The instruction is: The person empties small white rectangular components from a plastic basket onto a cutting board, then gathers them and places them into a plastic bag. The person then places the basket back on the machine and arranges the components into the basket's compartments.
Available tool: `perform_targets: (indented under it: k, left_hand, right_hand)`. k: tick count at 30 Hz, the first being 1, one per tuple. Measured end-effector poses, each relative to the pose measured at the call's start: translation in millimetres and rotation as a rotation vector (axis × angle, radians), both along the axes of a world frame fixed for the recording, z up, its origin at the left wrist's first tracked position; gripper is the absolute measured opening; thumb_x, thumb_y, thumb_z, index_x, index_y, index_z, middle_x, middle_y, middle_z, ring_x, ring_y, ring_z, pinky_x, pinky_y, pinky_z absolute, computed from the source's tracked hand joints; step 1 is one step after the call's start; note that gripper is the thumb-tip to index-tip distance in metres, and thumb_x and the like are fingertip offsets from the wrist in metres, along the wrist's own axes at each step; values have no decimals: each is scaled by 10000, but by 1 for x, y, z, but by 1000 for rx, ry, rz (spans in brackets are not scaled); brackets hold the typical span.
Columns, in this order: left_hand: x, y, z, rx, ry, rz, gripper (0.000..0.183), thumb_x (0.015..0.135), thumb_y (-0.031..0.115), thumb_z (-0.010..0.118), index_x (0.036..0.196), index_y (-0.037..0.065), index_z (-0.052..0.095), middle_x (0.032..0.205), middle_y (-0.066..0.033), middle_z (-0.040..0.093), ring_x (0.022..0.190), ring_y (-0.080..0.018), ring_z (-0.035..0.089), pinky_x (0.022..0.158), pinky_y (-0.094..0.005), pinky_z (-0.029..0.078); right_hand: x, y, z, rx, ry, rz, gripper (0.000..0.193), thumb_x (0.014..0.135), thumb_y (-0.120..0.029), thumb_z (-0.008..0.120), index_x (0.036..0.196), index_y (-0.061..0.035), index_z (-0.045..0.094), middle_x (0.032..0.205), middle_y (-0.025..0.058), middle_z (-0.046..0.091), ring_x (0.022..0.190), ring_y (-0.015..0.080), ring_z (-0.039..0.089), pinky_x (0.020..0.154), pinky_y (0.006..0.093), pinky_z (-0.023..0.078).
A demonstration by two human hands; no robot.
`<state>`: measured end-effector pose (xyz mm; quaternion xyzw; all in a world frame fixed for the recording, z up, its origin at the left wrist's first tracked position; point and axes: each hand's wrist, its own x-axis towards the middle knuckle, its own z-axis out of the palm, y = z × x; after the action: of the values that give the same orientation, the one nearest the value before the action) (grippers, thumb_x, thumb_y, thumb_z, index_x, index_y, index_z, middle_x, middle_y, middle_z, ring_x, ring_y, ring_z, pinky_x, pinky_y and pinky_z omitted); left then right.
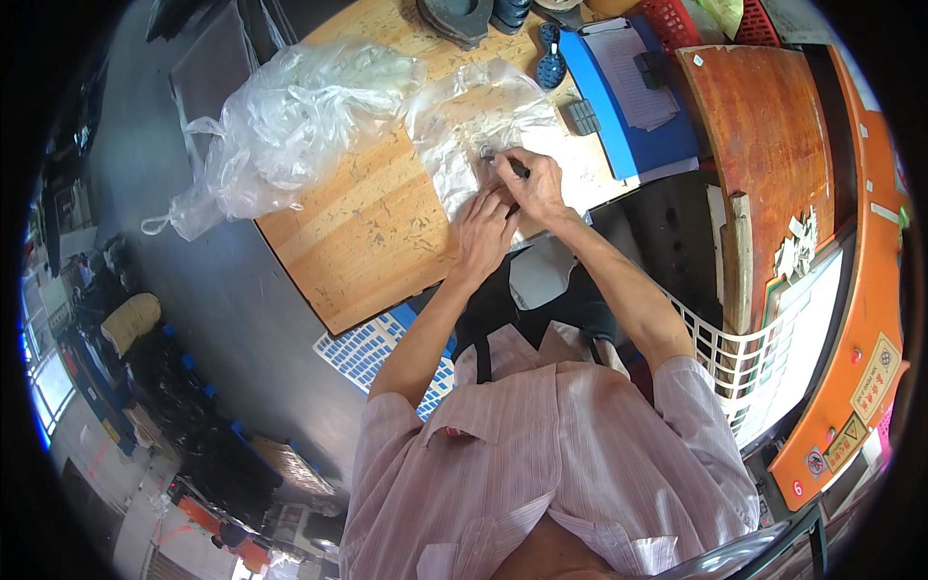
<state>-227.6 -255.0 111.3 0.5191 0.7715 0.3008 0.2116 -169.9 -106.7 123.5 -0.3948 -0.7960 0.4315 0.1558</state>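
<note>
Crinkled clear plastic sheet [458, 162] seems steadied by my left hand [485, 234], grip unclear, as my right hand [537, 186] pinches a slim black pen [520, 169].

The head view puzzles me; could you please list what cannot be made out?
In the head view:
Left hand, palm: hidden by its own back.
Dark tool, middle: covered by the right hand.
Paper, writing: too small.
Plastic bag, inside: obscured by crumpled folds.
Red basket: cut off by top edge.
</note>
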Motion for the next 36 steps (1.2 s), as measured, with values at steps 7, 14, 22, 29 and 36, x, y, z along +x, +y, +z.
perform_targets:
  k: [7,14,22,29,36]
  left_hand:
    - [1,0,-2,16,28,-6,295,942,204,663,1116,-29,710,1280,-164,641,1338,-338,538,1143,-468,390]
    - [2,-5,9,81,42,21,243,933,171,695,1082,-20,710,1236,-151,667,1249,-353,585,1070,-458,447]
    - [0,-24,42,28,-444,384,242,957,139,720,1122,-37,707,1056,-179,742,889,-279,725,784,-373,567]
    - [-16,-11,82,186,-335,87,221,944,110,733,1103,-41,709,995,-210,739,844,-352,727,736,-393,571]
    - [-26,-9,124,145,-178,-239,222,944,132,710,1112,-12,710,1019,-185,726,933,-389,696,816,-449,561]
  right_hand:
    - [10,8,6,-28,-76,0,332,959,-334,673,986,-16,768,825,209,738,756,396,721,699,432,562]
    - [44,-5,21,-238,65,-154,322,963,-268,694,986,49,739,831,145,738,774,185,697,749,325,545]
    - [85,-23,86,-600,158,-250,251,986,-197,678,995,48,735,828,11,673,701,86,582,672,251,505]
    - [97,-30,133,-575,203,-122,238,985,-211,713,996,26,740,797,3,674,699,65,581,642,244,495]
    - [111,-12,151,-605,113,16,253,981,-221,695,942,26,735,746,14,657,682,68,575,626,244,487]
